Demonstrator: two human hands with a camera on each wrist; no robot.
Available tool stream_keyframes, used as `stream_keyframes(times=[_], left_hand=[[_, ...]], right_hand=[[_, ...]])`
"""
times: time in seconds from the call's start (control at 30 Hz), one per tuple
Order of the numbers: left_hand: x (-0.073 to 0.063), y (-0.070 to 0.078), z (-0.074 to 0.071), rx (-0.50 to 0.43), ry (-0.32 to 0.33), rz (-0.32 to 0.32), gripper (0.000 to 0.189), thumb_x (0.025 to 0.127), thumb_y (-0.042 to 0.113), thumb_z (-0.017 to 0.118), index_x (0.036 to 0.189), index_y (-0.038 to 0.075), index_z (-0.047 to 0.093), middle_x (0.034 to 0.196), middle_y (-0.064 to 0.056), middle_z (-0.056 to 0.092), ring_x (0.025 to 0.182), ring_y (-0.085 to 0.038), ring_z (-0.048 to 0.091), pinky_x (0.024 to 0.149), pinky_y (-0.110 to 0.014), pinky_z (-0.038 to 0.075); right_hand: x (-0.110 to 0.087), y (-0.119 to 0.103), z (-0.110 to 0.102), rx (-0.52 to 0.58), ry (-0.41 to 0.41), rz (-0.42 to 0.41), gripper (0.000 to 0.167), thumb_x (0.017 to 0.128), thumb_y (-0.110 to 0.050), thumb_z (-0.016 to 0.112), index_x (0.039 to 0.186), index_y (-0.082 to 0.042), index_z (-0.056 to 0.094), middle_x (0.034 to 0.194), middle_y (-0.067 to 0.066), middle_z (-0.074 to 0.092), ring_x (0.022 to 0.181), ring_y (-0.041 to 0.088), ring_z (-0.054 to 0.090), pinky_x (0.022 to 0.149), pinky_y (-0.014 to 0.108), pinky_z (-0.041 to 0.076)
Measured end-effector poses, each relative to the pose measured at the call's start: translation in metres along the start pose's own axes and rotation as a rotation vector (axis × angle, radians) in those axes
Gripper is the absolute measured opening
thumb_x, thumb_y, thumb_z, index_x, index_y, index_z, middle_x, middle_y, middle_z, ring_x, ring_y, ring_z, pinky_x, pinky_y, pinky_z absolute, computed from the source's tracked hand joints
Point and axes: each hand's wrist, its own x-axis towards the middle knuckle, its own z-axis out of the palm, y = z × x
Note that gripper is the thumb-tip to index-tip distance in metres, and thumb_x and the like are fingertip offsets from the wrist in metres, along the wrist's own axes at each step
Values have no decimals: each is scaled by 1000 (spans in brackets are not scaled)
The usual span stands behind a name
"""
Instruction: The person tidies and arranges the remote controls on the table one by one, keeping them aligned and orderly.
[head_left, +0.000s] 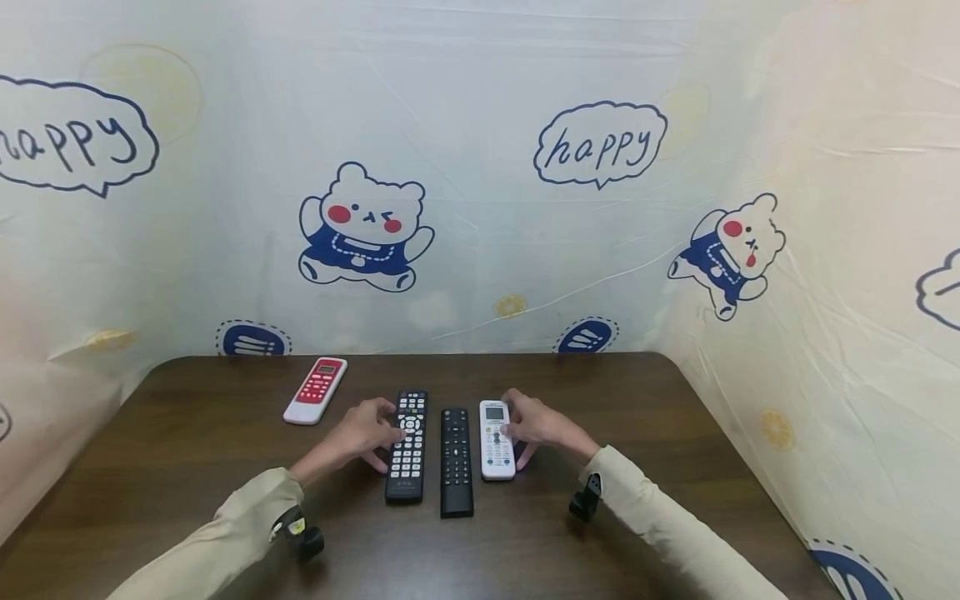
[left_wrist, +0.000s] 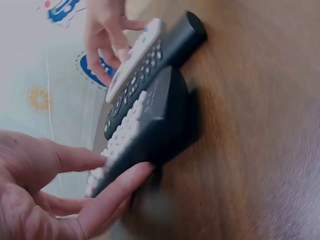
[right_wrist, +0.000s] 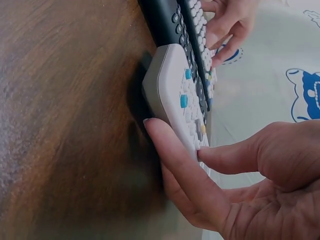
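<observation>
My left hand [head_left: 364, 433] grips a black remote control with white buttons [head_left: 406, 479], its thumb on the button face and its fingers along the left edge. In the left wrist view this remote [left_wrist: 157, 122] shows its near end raised off the table, with a shadow beside it. On the right, my right hand [head_left: 534, 422] holds a white remote control [head_left: 497, 454] with a small screen, thumb on top and fingers along its right side. Between them lies a slimmer black remote control [head_left: 456, 500], which neither hand touches. The three are roughly parallel.
A red and white remote control [head_left: 306, 412] lies tilted at the back left of the brown wooden table [head_left: 525, 542]. A pale printed cloth [head_left: 480, 167] with bears rises behind the table and along its sides. Dark wrist devices [head_left: 585, 498] sit at both sleeves.
</observation>
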Motion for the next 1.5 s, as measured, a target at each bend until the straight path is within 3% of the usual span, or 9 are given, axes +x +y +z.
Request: stream_keyframes(times=[0.27,0.53,0.87,1.5], left_hand=[[-5,0,4,-12,4,1,60,97,1,71,146,-15,40,111,-26,62,81,-28,70,58,-39,65],[-4,2,7,-4,30,-3,60,97,1,71,147,-13,42,118,-28,58,88,-31,70,58,-38,65],[-5,3,8,-30,39,14,65,96,-1,71,151,-12,38,121,-28,55,93,-34,69,59,-40,65],[-3,3,9,-19,50,3,64,95,-1,72,151,-12,41,125,-30,55,96,-35,69,60,-39,65]], right_hand=[[-1,6,-2,1,-33,-7,54,101,-1,65,150,-4,40,114,21,59,84,31,69,57,41,64],[-3,-1,0,-17,-3,-9,55,99,2,67,149,-2,44,117,23,62,91,31,69,58,40,64],[-7,0,3,-2,11,-5,56,98,3,68,149,-1,43,107,19,61,83,29,69,61,42,65],[-5,-1,4,9,12,14,53,97,3,69,144,-2,45,110,21,61,88,30,69,62,41,65]])
